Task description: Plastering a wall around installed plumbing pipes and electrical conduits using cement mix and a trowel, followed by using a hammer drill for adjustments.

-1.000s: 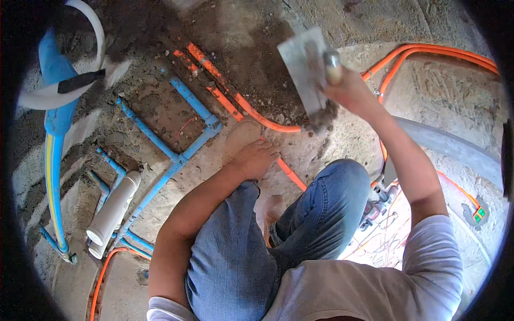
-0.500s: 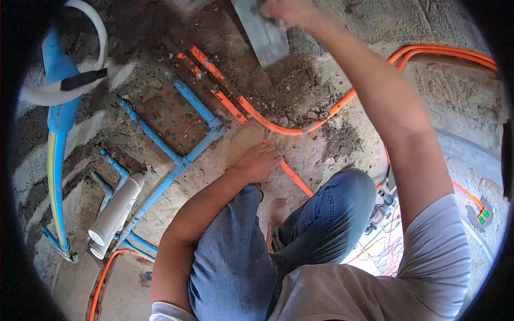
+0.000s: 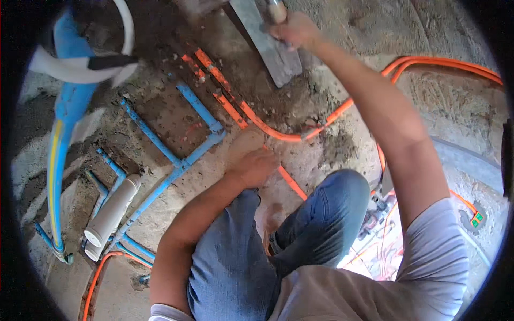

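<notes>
My right hand grips the handle of a plastering trowel at the top of the view. Its long flat grey blade lies low over a dark, rough cement surface, slanting down to the right. Part of the blade's far end is cut off by the view's edge. My left hand lies at my left knee, beside a tan shoe, with nothing seen in it; its fingers are slightly blurred. Just right of it, an orange conduit runs along the rough surface.
Blue water pipes branch across the left side, with a white pipe beside them. A large blue hose-like shape and a white loop hang at far left. Curved orange conduits run right, towards a green-and-orange box.
My right hand has brought the trowel slightly down and to the right, and its handle shows now. My left hand stays at the knee. The whole view has shifted a little.
</notes>
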Action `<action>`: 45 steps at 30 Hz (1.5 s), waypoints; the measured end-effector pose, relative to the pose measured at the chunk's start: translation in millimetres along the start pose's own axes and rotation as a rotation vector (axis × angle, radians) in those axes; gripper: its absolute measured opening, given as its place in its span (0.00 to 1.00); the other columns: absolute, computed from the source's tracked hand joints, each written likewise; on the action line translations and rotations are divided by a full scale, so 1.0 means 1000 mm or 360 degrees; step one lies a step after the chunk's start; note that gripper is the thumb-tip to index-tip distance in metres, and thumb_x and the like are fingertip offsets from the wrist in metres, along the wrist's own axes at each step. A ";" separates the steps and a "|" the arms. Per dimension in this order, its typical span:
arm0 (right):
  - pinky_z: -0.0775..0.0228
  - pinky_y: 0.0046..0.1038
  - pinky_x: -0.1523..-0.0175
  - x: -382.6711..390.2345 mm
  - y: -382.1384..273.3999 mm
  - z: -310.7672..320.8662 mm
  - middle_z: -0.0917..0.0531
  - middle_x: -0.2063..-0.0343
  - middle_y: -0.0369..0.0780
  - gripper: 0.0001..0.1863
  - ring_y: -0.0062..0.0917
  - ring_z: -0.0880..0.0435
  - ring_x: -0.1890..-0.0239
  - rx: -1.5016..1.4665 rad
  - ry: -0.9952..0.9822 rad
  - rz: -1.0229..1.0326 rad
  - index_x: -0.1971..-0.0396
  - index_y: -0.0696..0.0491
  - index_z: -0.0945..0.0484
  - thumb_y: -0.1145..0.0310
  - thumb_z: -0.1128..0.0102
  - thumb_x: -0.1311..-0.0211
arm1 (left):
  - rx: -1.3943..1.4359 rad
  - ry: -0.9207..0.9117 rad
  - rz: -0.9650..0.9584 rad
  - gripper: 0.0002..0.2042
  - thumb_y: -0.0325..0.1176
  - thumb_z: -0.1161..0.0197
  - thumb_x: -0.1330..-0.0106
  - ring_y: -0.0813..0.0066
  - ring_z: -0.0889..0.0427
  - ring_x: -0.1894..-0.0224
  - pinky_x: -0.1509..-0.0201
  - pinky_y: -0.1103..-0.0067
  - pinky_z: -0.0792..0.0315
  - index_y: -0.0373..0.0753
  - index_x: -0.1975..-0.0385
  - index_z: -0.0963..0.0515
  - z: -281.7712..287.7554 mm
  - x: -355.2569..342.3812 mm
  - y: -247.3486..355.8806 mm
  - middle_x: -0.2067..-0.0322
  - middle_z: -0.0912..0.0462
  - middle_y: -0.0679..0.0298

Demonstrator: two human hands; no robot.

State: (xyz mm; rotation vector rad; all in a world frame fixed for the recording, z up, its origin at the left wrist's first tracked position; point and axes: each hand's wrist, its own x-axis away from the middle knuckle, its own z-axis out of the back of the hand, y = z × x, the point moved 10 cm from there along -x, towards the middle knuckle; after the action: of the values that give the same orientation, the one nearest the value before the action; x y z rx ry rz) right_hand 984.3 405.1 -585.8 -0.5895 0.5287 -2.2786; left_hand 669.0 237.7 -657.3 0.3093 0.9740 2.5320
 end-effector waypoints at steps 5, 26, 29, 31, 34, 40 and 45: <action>0.34 0.32 0.72 0.008 -0.037 0.016 0.23 0.82 0.40 0.18 0.27 0.25 0.79 -0.0451 -0.0269 -0.0246 0.74 0.60 0.25 0.58 0.36 0.50 | 0.0117 -0.0157 0.0053 0.19 0.35 0.42 0.48 0.65 0.27 0.48 0.40 0.71 0.35 0.38 0.55 0.24 -0.001 0.006 0.005 0.55 0.23 0.62; 0.21 0.30 0.76 0.071 0.097 -0.021 0.18 0.75 0.47 0.22 0.33 0.16 0.75 -0.0319 -0.0229 -0.0384 0.65 0.62 0.22 0.58 0.35 0.52 | 0.0018 -0.0068 0.0046 0.17 0.34 0.43 0.46 0.64 0.27 0.48 0.40 0.70 0.36 0.39 0.56 0.24 0.003 -0.002 0.004 0.55 0.23 0.60; 0.21 0.30 0.77 0.080 0.087 -0.010 0.18 0.76 0.46 0.22 0.32 0.17 0.77 -0.0325 -0.0199 -0.0324 0.65 0.64 0.23 0.59 0.35 0.53 | 0.0035 -0.0115 0.0011 0.16 0.34 0.43 0.46 0.65 0.27 0.48 0.40 0.70 0.35 0.38 0.57 0.24 -0.003 0.000 0.005 0.55 0.23 0.60; 0.22 0.31 0.75 0.088 0.086 -0.006 0.18 0.76 0.47 0.22 0.33 0.17 0.76 -0.0343 -0.0204 -0.0399 0.65 0.63 0.23 0.60 0.35 0.53 | 0.0060 0.0017 0.0053 0.17 0.32 0.43 0.49 0.65 0.28 0.48 0.38 0.74 0.37 0.38 0.59 0.23 -0.001 0.004 0.003 0.56 0.23 0.61; 0.24 0.33 0.70 0.104 0.091 0.007 0.19 0.77 0.47 0.21 0.33 0.17 0.75 -0.0237 -0.0179 -0.0408 0.65 0.63 0.23 0.61 0.35 0.53 | 0.0055 -0.0053 0.0027 0.17 0.32 0.43 0.49 0.66 0.29 0.46 0.38 0.74 0.38 0.38 0.57 0.23 0.006 -0.004 0.004 0.53 0.23 0.61; 0.30 0.33 0.68 0.182 0.069 0.041 0.21 0.77 0.43 0.19 0.27 0.21 0.75 -0.0012 -0.0205 -0.0410 0.63 0.61 0.26 0.65 0.37 0.55 | 0.0001 0.0021 -0.0003 0.17 0.31 0.44 0.47 0.66 0.29 0.45 0.38 0.73 0.38 0.38 0.56 0.23 0.000 0.007 0.005 0.52 0.23 0.61; 0.28 0.24 0.61 0.163 0.006 0.051 0.19 0.72 0.37 0.17 0.19 0.21 0.69 -0.0436 -0.0036 -0.0385 0.62 0.57 0.23 0.66 0.35 0.51 | -0.0017 -0.0150 0.0107 0.16 0.31 0.44 0.46 0.65 0.29 0.44 0.37 0.73 0.39 0.39 0.56 0.23 -0.008 0.007 0.002 0.52 0.23 0.60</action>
State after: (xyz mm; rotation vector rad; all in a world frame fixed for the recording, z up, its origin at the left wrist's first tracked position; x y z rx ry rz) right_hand 911.1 273.4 -505.2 -0.8525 0.8042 -2.4401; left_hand 659.3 234.4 -661.5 0.4606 0.9284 2.5564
